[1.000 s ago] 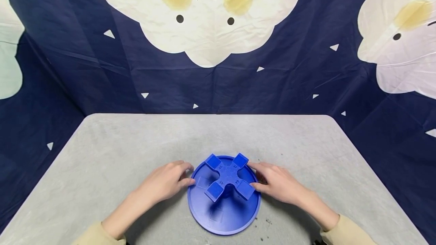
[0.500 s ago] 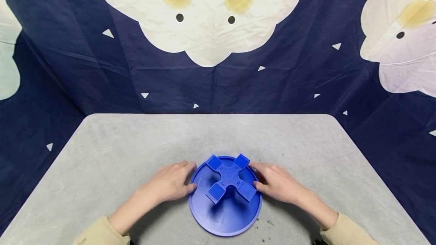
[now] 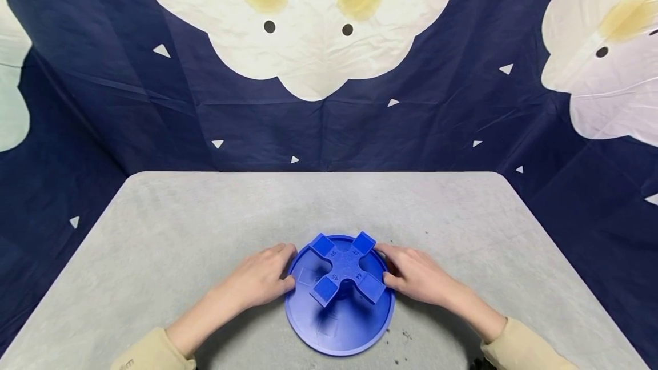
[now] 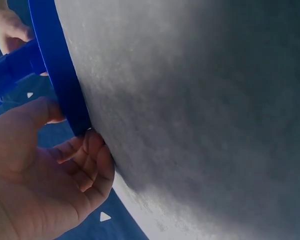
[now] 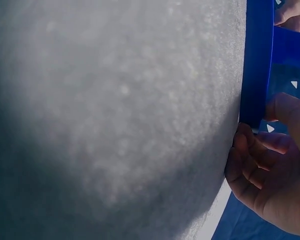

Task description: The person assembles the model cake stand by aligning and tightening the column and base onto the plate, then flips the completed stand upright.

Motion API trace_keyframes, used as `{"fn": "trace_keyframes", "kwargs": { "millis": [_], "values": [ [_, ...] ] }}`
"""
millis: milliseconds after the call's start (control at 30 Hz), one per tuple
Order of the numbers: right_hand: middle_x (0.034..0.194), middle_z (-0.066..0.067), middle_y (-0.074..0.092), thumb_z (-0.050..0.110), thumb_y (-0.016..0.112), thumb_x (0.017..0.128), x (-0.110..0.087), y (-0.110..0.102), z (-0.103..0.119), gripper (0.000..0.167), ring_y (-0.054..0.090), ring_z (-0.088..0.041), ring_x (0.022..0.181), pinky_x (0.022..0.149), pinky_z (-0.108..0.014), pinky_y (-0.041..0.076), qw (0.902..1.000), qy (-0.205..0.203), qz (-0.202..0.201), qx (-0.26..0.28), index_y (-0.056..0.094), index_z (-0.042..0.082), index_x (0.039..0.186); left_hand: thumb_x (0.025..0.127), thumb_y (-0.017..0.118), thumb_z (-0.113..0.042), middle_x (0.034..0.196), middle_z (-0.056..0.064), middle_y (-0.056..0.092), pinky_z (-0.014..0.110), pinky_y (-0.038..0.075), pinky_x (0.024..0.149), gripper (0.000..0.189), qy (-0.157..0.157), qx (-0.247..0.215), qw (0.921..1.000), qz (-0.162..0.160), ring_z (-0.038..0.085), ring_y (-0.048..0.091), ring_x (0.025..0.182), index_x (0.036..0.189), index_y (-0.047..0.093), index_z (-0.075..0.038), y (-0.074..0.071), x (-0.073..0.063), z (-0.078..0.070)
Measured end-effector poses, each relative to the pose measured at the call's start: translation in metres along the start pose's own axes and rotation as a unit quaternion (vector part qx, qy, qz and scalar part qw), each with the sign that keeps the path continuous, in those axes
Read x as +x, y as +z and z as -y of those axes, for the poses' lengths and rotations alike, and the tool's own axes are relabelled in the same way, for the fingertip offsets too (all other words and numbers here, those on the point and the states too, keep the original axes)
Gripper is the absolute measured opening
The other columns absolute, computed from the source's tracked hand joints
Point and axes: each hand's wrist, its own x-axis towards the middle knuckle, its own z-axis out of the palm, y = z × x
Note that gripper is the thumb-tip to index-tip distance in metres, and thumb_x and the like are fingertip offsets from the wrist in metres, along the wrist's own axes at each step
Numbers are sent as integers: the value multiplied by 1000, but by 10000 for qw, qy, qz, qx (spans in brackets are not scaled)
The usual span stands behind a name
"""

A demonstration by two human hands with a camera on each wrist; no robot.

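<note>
A blue round disc-shaped base [image 3: 354, 336] with a raised rim lies on the table in the head view. Above it stands a blue cross-shaped top [image 3: 345, 264] on a short post, its arms ending in square pads marked with small numbers. My left hand [image 3: 259, 276] grips the base's left edge, thumb at the rim and fingers curled low against the side, as the left wrist view shows on the rim [image 4: 60, 65]. Opposite, my right hand [image 3: 418, 276] holds the right edge the same way; its fingers [image 5: 245, 170] curl beside the tabletop in the right wrist view.
The grey table [image 3: 205, 204] has rounded far corners. Dark specks [image 3: 406, 334] lie to the right of the base. A navy cloth [image 3: 169, 113] with white clouds and small triangles hangs behind and along both sides.
My left thumb has drawn back from over the disc to its rim, and the left fingers have come closer to the edge. My right hand and the blue piece look nearly unmoved.
</note>
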Motion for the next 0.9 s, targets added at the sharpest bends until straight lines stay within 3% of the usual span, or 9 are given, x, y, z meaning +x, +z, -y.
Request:
{"fn": "trace_keyframes", "kwargs": {
  "millis": [100, 233, 500, 700, 833, 900],
  "values": [
    [86, 9, 59, 16, 68, 89, 2, 0, 0, 52, 51, -4, 75, 64, -24, 45, 10000, -65, -37, 59, 61, 9, 139, 80, 74, -18, 88, 0, 61, 42, 54, 69, 29, 14, -60, 10000, -32, 16, 58, 79, 105, 62, -10, 0, 0, 0],
    [76, 11, 53, 16, 69, 86, 5, -2, 0, 52, 46, -2, 67, 59, -20, 39, 9998, -113, -120, 88, 62, 10, 137, 79, 73, -16, 83, -2, 56, 39, 50, 64, 24, 15, -151, 9999, -23, 15, 54, 74, 98, 59, -11, -1, 1, 0],
    [96, 1, 69, 12, 70, 85, 8, -10, 2, 52, 59, -4, 78, 67, -23, 52, 9990, -152, -358, 232, 63, 5, 136, 84, 69, -11, 74, -1, 52, 35, 46, 59, 22, -11, -462, 9989, 89, 16, 52, 70, 100, 54, -9, -9, 3, -4],
    [106, -13, 78, 7, 67, 86, 12, -15, 4, 57, 74, -17, 90, 74, -25, 61, 9965, 7, -361, 750, 57, -1, 141, 85, 67, -7, 75, 0, 57, 30, 47, 60, 25, -44, -730, 9973, 68, 15, 55, 71, 108, 56, -5, -14, 7, -3],
    [108, -18, 77, 4, 65, 86, 14, -17, 4, 59, 74, -18, 87, 67, -20, 60, 9929, 125, -414, 1106, 55, -3, 143, 84, 66, -6, 80, 2, 62, 30, 49, 62, 36, -12, -968, 9953, 8, 15, 56, 73, 119, 58, 0, -18, 10, -2],
    [108, -21, 76, 2, 63, 86, 14, -19, 4, 59, 73, -16, 76, 59, -21, 59, 9895, 213, -381, 1379, 54, -3, 144, 84, 65, -5, 79, 2, 63, 28, 49, 63, 40, 33, -1085, 9941, -38, 14, 56, 72, 123, 57, 2, -20, 12, -1]
  ]
}}
